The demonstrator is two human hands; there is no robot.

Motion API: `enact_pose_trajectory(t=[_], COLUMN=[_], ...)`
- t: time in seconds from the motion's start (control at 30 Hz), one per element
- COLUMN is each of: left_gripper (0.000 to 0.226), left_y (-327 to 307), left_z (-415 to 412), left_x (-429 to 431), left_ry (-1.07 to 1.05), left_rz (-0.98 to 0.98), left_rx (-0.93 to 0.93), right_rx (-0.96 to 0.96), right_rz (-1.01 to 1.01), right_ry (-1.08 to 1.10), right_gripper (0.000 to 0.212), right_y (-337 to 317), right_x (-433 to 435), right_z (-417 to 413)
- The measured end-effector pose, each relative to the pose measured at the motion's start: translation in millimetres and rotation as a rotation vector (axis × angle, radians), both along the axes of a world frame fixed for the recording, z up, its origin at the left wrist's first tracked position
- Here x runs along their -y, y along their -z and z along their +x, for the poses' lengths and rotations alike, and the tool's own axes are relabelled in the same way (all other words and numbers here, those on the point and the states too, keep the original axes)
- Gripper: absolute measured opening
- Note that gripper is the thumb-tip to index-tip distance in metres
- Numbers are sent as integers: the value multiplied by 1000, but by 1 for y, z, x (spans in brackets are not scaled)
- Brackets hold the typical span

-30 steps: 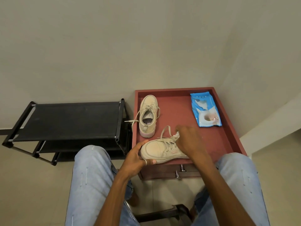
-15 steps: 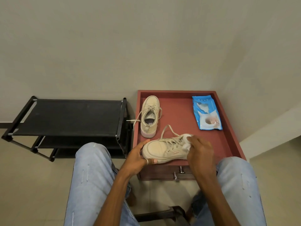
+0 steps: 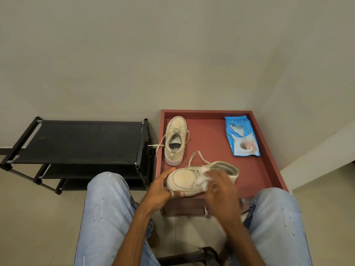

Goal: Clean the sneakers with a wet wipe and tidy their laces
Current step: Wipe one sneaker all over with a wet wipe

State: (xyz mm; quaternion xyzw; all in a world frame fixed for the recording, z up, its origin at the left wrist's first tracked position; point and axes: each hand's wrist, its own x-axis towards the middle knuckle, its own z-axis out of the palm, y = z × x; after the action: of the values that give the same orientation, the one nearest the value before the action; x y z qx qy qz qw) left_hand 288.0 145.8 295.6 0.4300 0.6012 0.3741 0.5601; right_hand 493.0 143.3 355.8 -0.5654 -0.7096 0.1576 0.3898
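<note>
**A:** What does the person's left hand hold?
**B:** Right of the black shoe rack [image 3: 80,141], the left hand [image 3: 159,191] grips the toe of the near sneaker [image 3: 182,180], with fingers curled under its sole, at the front edge of the red table [image 3: 259,179].
**A:** And the right?
**B:** At three o'clock from that toe, the blurred right hand [image 3: 221,189] presses a bunched white wet wipe [image 3: 202,179] against the sneaker's side. The second sneaker [image 3: 175,141] stands at twelve o'clock from the left hand.
**A:** Any readable label?
**B:** The blue wipe pack [image 3: 242,136] lies at one o'clock from the right hand; its print cannot be read.
</note>
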Motion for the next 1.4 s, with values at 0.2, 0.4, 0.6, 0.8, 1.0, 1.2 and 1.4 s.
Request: enact_pose_trajectory(t=[0.2, 0.4, 0.6, 0.8, 1.0, 1.2, 1.4], left_gripper=[92, 89, 93, 91, 87, 73, 67], left_y=[-2, -6, -9, -26, -27, -23, -18], left_z=[-1, 1, 1, 3, 4, 8, 5], left_x=[-2, -1, 1, -6, -9, -8, -11], left_ry=[12, 17, 15, -48, -228, -194, -198], left_rz=[-4, 2, 5, 99, 60, 17, 0], left_rx=[15, 8, 35, 159, 134, 107, 71], right_rx=[169, 415, 526, 253, 5, -44, -5], right_rz=[28, -326, -433, -382, -348, -407, -152], right_ry=[256, -125, -267, -270, 303, 529, 608], right_gripper=[27, 27, 25, 21, 34, 26, 22], right_y=[-19, -1, 15, -10, -11, -2, -24], right_x=[-56, -110, -122, -85, -49, -45, -65], right_z=[68, 72, 69, 94, 97, 64, 36])
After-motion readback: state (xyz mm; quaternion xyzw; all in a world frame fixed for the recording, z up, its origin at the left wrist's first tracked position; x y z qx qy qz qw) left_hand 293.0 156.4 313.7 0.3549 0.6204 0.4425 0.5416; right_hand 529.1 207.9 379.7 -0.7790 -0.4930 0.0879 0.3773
